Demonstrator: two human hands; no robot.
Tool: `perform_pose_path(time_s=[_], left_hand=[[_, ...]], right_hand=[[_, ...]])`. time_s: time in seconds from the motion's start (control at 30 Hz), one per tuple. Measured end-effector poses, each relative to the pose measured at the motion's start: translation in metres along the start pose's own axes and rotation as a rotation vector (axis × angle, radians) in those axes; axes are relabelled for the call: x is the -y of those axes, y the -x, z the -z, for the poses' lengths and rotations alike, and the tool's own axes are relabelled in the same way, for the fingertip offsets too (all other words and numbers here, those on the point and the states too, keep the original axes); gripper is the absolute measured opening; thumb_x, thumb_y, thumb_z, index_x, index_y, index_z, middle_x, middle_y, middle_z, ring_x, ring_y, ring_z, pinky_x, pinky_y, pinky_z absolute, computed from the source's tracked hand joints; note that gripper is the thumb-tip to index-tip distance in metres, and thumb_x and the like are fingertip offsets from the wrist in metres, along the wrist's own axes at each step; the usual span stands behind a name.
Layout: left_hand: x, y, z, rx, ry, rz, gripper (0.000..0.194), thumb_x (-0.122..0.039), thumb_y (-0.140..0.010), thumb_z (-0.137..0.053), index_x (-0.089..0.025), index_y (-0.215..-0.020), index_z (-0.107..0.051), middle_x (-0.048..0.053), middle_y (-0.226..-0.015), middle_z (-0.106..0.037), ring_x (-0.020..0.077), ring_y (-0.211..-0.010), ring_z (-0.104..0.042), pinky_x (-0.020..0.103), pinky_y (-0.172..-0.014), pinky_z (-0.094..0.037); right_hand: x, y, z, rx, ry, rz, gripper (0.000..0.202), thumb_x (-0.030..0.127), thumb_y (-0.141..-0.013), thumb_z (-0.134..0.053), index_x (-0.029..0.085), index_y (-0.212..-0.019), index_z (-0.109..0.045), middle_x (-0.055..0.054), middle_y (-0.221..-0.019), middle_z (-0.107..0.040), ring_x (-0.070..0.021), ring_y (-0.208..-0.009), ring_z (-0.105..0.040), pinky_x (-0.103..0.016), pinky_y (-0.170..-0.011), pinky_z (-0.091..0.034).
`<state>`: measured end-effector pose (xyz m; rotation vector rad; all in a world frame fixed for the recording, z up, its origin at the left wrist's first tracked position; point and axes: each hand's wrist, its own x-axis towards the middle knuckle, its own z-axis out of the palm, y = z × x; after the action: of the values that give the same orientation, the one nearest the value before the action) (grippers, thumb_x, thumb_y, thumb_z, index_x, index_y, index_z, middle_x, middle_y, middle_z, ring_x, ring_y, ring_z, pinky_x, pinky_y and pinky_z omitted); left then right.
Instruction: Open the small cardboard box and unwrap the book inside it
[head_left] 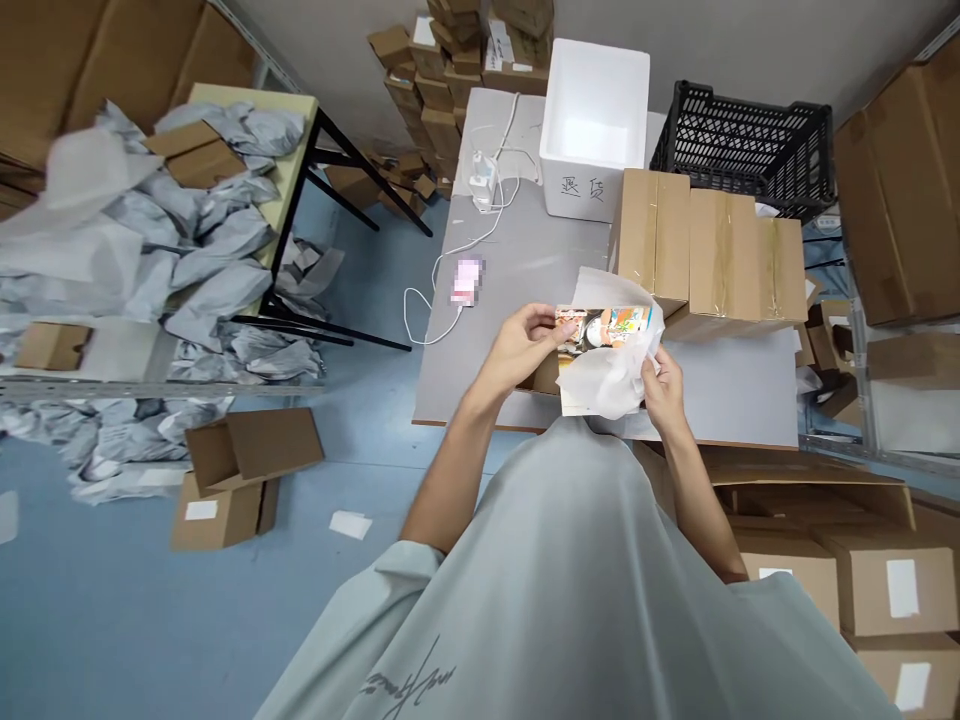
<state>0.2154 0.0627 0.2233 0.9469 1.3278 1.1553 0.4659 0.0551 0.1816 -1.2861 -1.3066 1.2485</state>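
My left hand is closed on the left end of a colourful printed package, its thumb lying on top. Whether this package is a box, a book or a packet I cannot tell. Thin white wrapping surrounds the package and covers part of it. My right hand pinches the wrapping at its right side. Partly hidden below the left hand is a brown cardboard box at the table's front edge.
On the grey table stand several taped cartons, a white foam box and a black crate. A phone lies on a white cable. Grey parcels cover a shelf at left; cartons are stacked lower right.
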Motion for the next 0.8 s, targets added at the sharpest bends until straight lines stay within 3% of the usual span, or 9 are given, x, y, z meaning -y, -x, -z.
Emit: perform_pose_path(time_s=[0.1,0.17,0.3,0.37,0.47,0.53,0.6,0.7,0.8], left_hand=[[-0.003,0.005,-0.004,-0.02,0.02,-0.043,0.062,-0.072,-0.07,-0.099,-0.018,-0.091,-0.077,0.006,-0.092,-0.081,0.0202,-0.085,-0.074,0.032,-0.08,-0.062],[-0.007,0.011,0.0,-0.081,-0.034,-0.107,0.058,-0.07,-0.07,-0.1,-0.018,-0.084,-0.078,0.005,-0.086,-0.08,0.019,-0.081,-0.072,0.031,-0.077,-0.06],[-0.014,0.024,0.022,-0.286,-0.095,-0.226,0.049,-0.065,-0.075,-0.099,-0.02,-0.083,-0.081,0.004,-0.085,-0.08,0.017,-0.079,-0.071,0.029,-0.075,-0.058],[-0.015,0.029,0.037,-0.411,-0.113,-0.298,0.047,-0.063,-0.075,-0.1,-0.021,-0.083,-0.081,0.002,-0.084,-0.079,0.0161,-0.077,-0.071,0.028,-0.075,-0.058],[-0.017,0.034,0.055,-0.565,-0.121,-0.398,0.046,-0.061,-0.075,-0.101,-0.021,-0.082,-0.079,-0.001,-0.08,-0.077,0.0145,-0.075,-0.068,0.028,-0.074,-0.057],[-0.018,0.037,0.059,-0.609,-0.109,-0.426,0.046,-0.06,-0.077,-0.101,-0.021,-0.082,-0.078,-0.002,-0.079,-0.075,0.0136,-0.075,-0.067,0.028,-0.073,-0.055],[-0.018,0.038,0.058,-0.609,-0.08,-0.417,0.046,-0.06,-0.079,-0.1,-0.02,-0.082,-0.076,-0.003,-0.078,-0.072,0.0134,-0.075,-0.067,0.028,-0.072,-0.054],[-0.013,0.039,0.049,-0.565,0.023,-0.37,0.05,-0.064,-0.077,-0.1,-0.02,-0.082,-0.077,-0.002,-0.078,-0.071,0.013,-0.074,-0.066,0.027,-0.072,-0.053],[-0.001,0.037,0.04,-0.497,0.181,-0.285,0.056,-0.07,-0.073,-0.1,-0.02,-0.085,-0.078,0.0,-0.079,-0.072,0.0123,-0.073,-0.064,0.026,-0.071,-0.053]], right_hand=[[0.007,-0.004,0.001,0.039,0.055,0.041,0.067,0.082,-0.097,-0.065,0.022,-0.12,-0.083,-0.009,-0.108,-0.085,-0.0304,-0.103,-0.077,-0.04,-0.09,-0.063],[0.011,-0.008,0.003,-0.005,0.127,0.093,0.063,0.08,-0.101,-0.062,0.021,-0.109,-0.083,-0.006,-0.093,-0.081,-0.0261,-0.09,-0.074,-0.035,-0.08,-0.061],[0.022,-0.018,0.02,-0.2,0.285,0.249,0.053,0.068,-0.108,-0.058,0.02,-0.107,-0.081,-0.003,-0.087,-0.076,-0.0221,-0.084,-0.07,-0.032,-0.075,-0.057],[0.026,-0.022,0.029,-0.186,0.381,0.333,0.042,0.056,-0.111,-0.058,0.021,-0.113,-0.081,-0.004,-0.095,-0.079,-0.0234,-0.09,-0.073,-0.034,-0.081,-0.06],[0.024,-0.028,0.024,0.177,0.633,0.373,0.032,0.033,-0.11,-0.054,0.025,-0.119,-0.084,-0.008,-0.117,-0.084,-0.0273,-0.111,-0.079,-0.039,-0.098,-0.062],[0.016,-0.034,0.006,0.484,0.884,0.276,0.039,0.021,-0.108,-0.051,0.027,-0.13,-0.083,-0.01,-0.133,-0.083,-0.03,-0.123,-0.078,-0.041,-0.106,-0.06],[0.006,-0.042,-0.02,0.689,1.112,0.115,0.046,0.015,-0.108,-0.049,0.024,-0.142,-0.079,-0.016,-0.142,-0.08,-0.0343,-0.128,-0.078,-0.045,-0.109,-0.059],[-0.004,-0.054,-0.049,0.808,1.222,-0.056,0.045,0.019,-0.105,-0.064,0.012,-0.147,-0.075,-0.026,-0.146,-0.076,-0.0436,-0.132,-0.076,-0.053,-0.112,-0.059],[-0.003,-0.054,-0.047,0.815,1.115,-0.043,0.052,0.027,-0.103,-0.072,0.019,-0.154,-0.07,-0.017,-0.158,-0.072,-0.0395,-0.14,-0.072,-0.046,-0.114,-0.061]])
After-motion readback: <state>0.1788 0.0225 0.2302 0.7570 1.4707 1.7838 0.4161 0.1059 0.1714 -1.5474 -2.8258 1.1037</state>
